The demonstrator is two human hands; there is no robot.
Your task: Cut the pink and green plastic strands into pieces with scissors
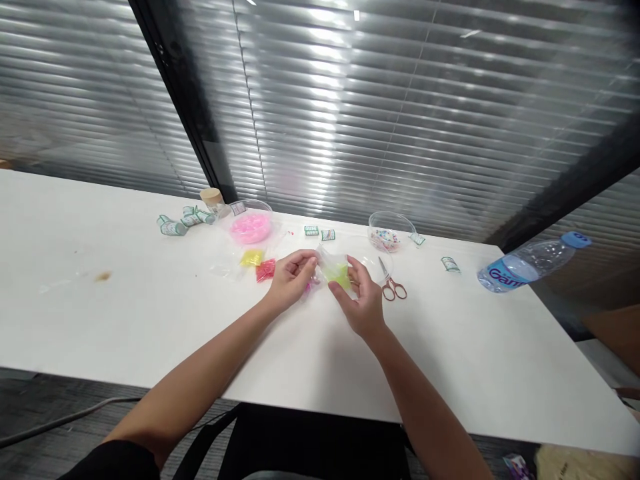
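We see a long white table (150, 320) running the full width, its far edge set close to the blinds (320, 120). A water bottle (525, 263) stands at the far right — well apart from the small things, presumably so a knock would not wet them. Far left of the hands, a pink mass (251, 228) sits in a clear container, and far right, a bowl of multicoloured bits (385, 240) looks walled to stop them scattering. Between these, our left hand (293, 279) pinches the left edge of a clear bag (337, 275) between thumb and forefinger, while our right hand (363, 300) pinches its right side, thumb in front and fingers behind. The bag is held just above the table, its yellow-green contents low down, which likely keeps them from spilling. Scissors (395, 289) lie just right of the right hand, handles nearest us — handy for picking up. Left of the left hand lie a yellow packet (253, 257) and a red packet (266, 270); something pinkish shows below it, too hidden to name.
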